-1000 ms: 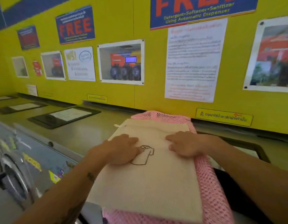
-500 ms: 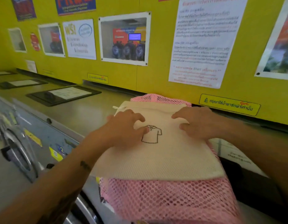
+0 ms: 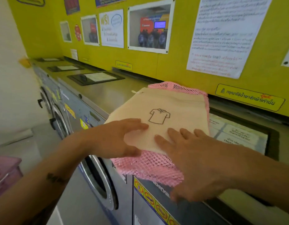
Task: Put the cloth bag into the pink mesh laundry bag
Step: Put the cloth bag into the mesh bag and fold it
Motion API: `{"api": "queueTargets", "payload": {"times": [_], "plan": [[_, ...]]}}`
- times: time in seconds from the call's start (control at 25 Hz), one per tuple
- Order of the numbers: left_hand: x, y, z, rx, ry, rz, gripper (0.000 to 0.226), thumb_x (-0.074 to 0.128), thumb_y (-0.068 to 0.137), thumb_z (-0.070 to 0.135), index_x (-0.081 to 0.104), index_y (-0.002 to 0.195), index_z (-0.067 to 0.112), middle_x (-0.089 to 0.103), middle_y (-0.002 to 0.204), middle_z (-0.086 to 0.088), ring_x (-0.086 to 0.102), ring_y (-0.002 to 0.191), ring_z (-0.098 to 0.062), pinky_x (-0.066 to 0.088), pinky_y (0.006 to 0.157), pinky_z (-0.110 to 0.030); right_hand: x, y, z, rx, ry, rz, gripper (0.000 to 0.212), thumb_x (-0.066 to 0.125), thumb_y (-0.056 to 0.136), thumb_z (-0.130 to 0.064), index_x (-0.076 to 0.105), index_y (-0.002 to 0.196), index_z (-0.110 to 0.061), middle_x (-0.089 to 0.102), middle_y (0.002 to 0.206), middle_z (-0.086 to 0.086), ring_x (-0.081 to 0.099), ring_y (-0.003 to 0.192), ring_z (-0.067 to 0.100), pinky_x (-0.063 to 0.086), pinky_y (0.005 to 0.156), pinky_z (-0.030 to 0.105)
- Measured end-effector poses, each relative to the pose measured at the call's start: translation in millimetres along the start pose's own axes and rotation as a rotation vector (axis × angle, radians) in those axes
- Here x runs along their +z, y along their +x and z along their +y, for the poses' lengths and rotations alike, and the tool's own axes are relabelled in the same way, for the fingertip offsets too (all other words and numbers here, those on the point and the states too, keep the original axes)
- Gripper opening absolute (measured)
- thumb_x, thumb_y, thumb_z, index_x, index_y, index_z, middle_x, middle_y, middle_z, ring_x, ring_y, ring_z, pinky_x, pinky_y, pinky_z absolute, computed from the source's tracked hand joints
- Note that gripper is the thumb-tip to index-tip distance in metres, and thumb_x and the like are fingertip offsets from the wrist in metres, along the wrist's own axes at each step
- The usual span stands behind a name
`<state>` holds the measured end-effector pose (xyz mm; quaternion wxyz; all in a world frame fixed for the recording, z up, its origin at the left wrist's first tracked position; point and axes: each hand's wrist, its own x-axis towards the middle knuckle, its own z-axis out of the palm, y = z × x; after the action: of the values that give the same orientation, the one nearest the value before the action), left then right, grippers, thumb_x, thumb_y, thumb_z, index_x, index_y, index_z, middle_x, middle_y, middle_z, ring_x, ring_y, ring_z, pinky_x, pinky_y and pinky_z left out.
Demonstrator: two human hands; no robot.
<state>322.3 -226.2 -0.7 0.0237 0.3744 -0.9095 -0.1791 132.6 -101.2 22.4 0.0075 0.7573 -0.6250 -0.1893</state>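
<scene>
A cream cloth bag [image 3: 176, 109] with a drawn shirt outline lies flat on top of the pink mesh laundry bag [image 3: 150, 166], both on the top of a washing machine. The mesh shows at the near edge, hanging over the machine's front, and at the far edge by the wall. My left hand [image 3: 117, 138] rests fingers spread on the cloth bag's near left corner, thumb at its edge. My right hand [image 3: 194, 158] lies flat, fingers apart, over the cloth bag's near edge and the mesh. Neither hand is closed on anything.
A row of front-loading washers [image 3: 95, 179] runs along the yellow wall [image 3: 173, 65] covered with posters and notices. Black-framed lids [image 3: 95, 77] sit in the machine tops to the left. A pink basket [image 3: 4, 172] stands at the lower left.
Both hands slid from the middle of the cloth bag toward its near edge. The view shifted left and down, showing more of the machine fronts.
</scene>
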Motion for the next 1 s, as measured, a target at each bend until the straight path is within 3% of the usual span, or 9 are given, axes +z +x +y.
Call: {"api": "queueTargets", "payload": {"times": [0.12,0.24,0.32,0.4,0.48,0.56,0.76,0.88,1.0], "plan": [[22.7,-14.6,6.6,-0.051,0.137,-0.131,0.125,0.07,0.064,0.069,-0.026,0.141,0.052,-0.038,0.152,0.019,-0.037,0.14,-0.012,-0.017,0.114,-0.057,18.5,-3.9,-7.9,0.028,-0.106,0.239,0.096,0.06,0.08,-0.055,0.004,0.15,-0.019,0.034,0.134,0.009,0.04,0.118,0.028,0.036,0.101,0.047],[57.7,-10.5,16.2,-0.06,0.196,0.054,0.142,0.074,0.057,0.07,-0.042,0.134,0.045,-0.053,0.144,0.01,-0.049,0.132,-0.021,-0.025,0.107,-0.058,22.0,-5.9,-12.6,0.024,-0.089,0.329,0.076,0.052,0.087,-0.044,0.016,0.148,-0.018,0.041,0.13,0.007,0.045,0.111,0.027,0.039,0.092,0.043],[76.0,-4.7,16.7,-0.053,0.271,0.24,0.134,0.074,0.064,0.063,-0.032,0.142,0.039,-0.041,0.153,0.001,-0.037,0.141,-0.029,-0.015,0.113,-0.063,19.6,-6.2,-10.3,-0.002,-0.056,0.346,0.064,0.05,0.088,-0.038,0.024,0.144,-0.021,0.045,0.127,0.005,0.048,0.109,0.026,0.043,0.09,0.042],[78.0,-1.0,11.9,-0.016,0.303,0.428,0.112,0.073,0.066,0.045,-0.003,0.148,0.039,0.001,0.16,-0.007,0.003,0.147,-0.035,0.013,0.115,-0.062,16.4,-4.8,-3.7,-0.03,-0.014,0.348,0.055,0.05,0.088,-0.029,0.032,0.14,-0.026,0.05,0.128,0.0,0.052,0.109,0.024,0.048,0.089,0.042],[64.0,1.9,3.7,0.043,0.314,0.535,0.087,0.068,0.061,0.032,0.03,0.14,0.038,0.045,0.141,-0.002,0.046,0.127,-0.029,0.036,0.105,-0.053,11.1,-1.7,7.2,-0.045,0.05,0.324,0.056,0.048,0.09,-0.021,0.032,0.142,-0.033,0.051,0.134,-0.005,0.052,0.114,0.02,0.049,0.094,0.04],[45.0,3.8,-1.7,0.098,0.335,0.572,0.067,0.063,0.058,0.029,0.052,0.124,0.034,0.065,0.11,0.004,0.065,0.097,-0.024,0.046,0.093,-0.045,1.0,0.2,18.3,-0.054,0.127,0.295,0.059,0.047,0.091,-0.018,0.032,0.145,-0.037,0.052,0.138,-0.011,0.052,0.118,0.016,0.046,0.099,0.039],[-26.3,4.3,-8.4,0.269,0.318,0.474,0.04,0.053,0.073,0.038,0.057,0.113,0.038,0.063,0.094,0.013,0.061,0.083,-0.011,0.052,0.077,-0.034,-29.4,4.6,36.1,-0.108,0.402,0.27,0.045,0.041,0.085,-0.018,0.058,0.125,-0.031,0.063,0.121,-0.013,0.057,0.111,0.008,0.047,0.093,0.037],[-78.0,0.9,-19.2,0.361,0.21,0.374,0.028,0.06,0.078,0.033,0.06,0.104,0.041,0.066,0.088,0.018,0.06,0.079,-0.003,0.052,0.07,-0.032,-52.8,5.1,48.1,-0.076,0.572,0.275,0.027,0.049,0.096,-0.025,0.062,0.118,-0.033,0.066,0.113,-0.006,0.065,0.102,0.017,0.054,0.087,0.045],[-128.9,10.7,-31.0,0.376,0.119,0.078,0.018,0.061,0.082,0.026,0.065,0.094,0.038,0.071,0.083,0.017,0.066,0.077,0.0,0.054,0.07,-0.03,-85.2,6.9,53.5,-0.061,0.738,0.267,0.018,0.058,0.097,-0.025,0.068,0.112,-0.025,0.071,0.105,0.003,0.069,0.095,0.027,0.055,0.083,0.054]]}}
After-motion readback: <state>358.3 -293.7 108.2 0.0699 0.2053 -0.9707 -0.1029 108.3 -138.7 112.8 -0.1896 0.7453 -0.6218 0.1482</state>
